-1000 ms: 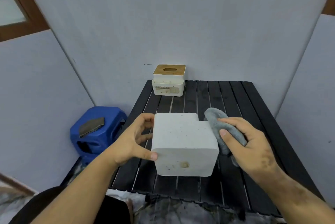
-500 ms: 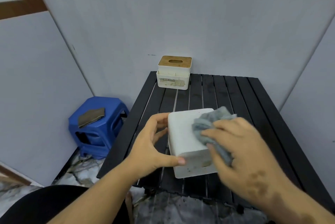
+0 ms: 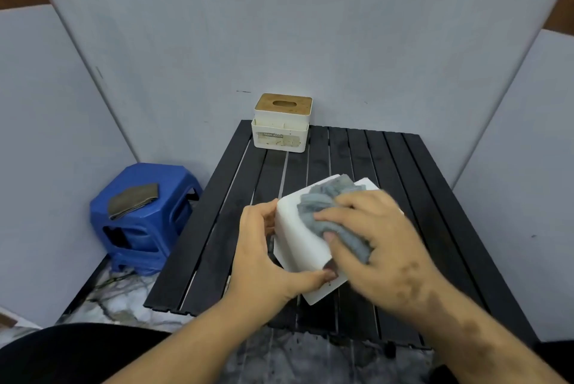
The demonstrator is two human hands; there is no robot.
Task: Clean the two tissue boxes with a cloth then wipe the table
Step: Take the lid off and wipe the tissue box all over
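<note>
**White box held, cloth on its top face**

The left hand [image 3: 261, 259] grips the white box [image 3: 298, 247] by its left side, thumb curled along the near edge, above the black slatted table [image 3: 435, 197]. The right hand [image 3: 382, 247] presses a bunched grey cloth [image 3: 323, 200] onto the box, fingers curled round it. A second tissue box [image 3: 281, 124] with a wooden lid stands at the table's far edge.

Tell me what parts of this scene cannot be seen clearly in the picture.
- White box, head view: its right part is hidden by the grey cloth and right hand.
- Far tissue box: label print too small to read.
- Left hand: fingertips hidden behind the white box.
- Blue stool: the flat item on top is too dim to identify.
</note>
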